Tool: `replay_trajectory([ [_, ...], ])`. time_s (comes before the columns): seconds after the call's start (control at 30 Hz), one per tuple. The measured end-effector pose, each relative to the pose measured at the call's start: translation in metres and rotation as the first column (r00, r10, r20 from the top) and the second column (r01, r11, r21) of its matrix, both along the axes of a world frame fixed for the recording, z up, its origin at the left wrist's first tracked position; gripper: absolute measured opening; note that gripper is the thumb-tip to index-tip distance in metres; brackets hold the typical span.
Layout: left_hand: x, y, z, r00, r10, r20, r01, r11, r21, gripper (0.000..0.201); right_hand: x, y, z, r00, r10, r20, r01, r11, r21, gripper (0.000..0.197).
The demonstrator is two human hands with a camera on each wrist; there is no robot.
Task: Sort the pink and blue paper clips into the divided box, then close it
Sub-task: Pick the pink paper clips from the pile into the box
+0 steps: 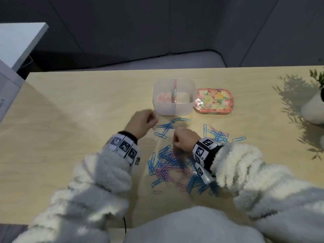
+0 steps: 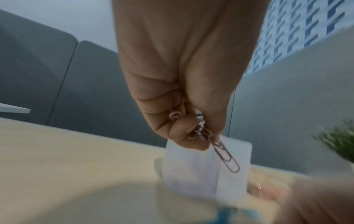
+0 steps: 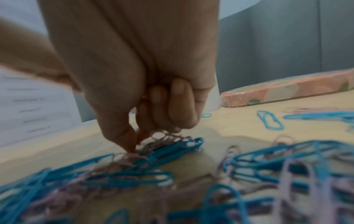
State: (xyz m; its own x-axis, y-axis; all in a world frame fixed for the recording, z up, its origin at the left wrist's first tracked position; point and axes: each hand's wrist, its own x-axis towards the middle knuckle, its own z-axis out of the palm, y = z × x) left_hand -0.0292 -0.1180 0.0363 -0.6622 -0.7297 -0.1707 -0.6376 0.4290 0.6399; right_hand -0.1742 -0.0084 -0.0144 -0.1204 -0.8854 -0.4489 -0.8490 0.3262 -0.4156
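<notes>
A clear divided box (image 1: 174, 102) stands open at the back of the table, with pink clips (image 1: 164, 98) in its left compartment; its floral lid (image 1: 214, 100) lies to its right. My left hand (image 1: 142, 122) hovers left of the box and grips several pink clips (image 2: 220, 147), one dangling from the fist. My right hand (image 1: 184, 140) is curled over the mixed pile of pink and blue clips (image 1: 172, 168), its fingertips (image 3: 132, 147) pinching pink clips (image 3: 162, 139) at the pile's top. A small group of blue clips (image 1: 167, 126) lies between the hands.
More clips (image 1: 220, 133) lie scattered to the right. A white pot with a plant (image 1: 314, 106) stands at the table's right edge. White papers (image 1: 10, 92) lie at the far left. A grey sofa is behind the table.
</notes>
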Motion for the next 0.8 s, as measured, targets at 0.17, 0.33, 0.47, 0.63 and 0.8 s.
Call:
replay_trajectory([
  [0.17,-0.060,-0.048,0.021,0.938,0.253,-0.239,-0.220,0.963,0.155,0.022,-0.011,0.012,0.014,0.985,-0.075,0.156,0.102,0.980,-0.171,0.011],
  [0.33,-0.085,-0.064,0.000,0.929,0.316,-0.191,-0.278,0.939,0.204,0.010,-0.034,0.004,0.037,0.925,-0.220,0.310,0.296,0.929,-0.222,0.027],
  [0.47,-0.081,-0.065,-0.004,0.928,0.293,-0.232,-0.232,0.938,0.257,0.027,-0.050,-0.023,0.056,0.733,-0.392,0.556,0.572,0.797,-0.193,0.021],
  [0.63,-0.060,-0.051,0.005,0.838,0.385,-0.387,-0.251,0.901,0.354,0.025,-0.046,-0.077,0.074,0.474,-0.397,0.785,0.736,0.669,-0.106,0.019],
  [0.8,-0.021,-0.013,-0.006,0.877,0.307,-0.370,-0.249,0.948,0.197,0.023,-0.033,-0.107,0.074,0.525,-0.361,0.770,0.651,0.754,-0.090,0.033],
])
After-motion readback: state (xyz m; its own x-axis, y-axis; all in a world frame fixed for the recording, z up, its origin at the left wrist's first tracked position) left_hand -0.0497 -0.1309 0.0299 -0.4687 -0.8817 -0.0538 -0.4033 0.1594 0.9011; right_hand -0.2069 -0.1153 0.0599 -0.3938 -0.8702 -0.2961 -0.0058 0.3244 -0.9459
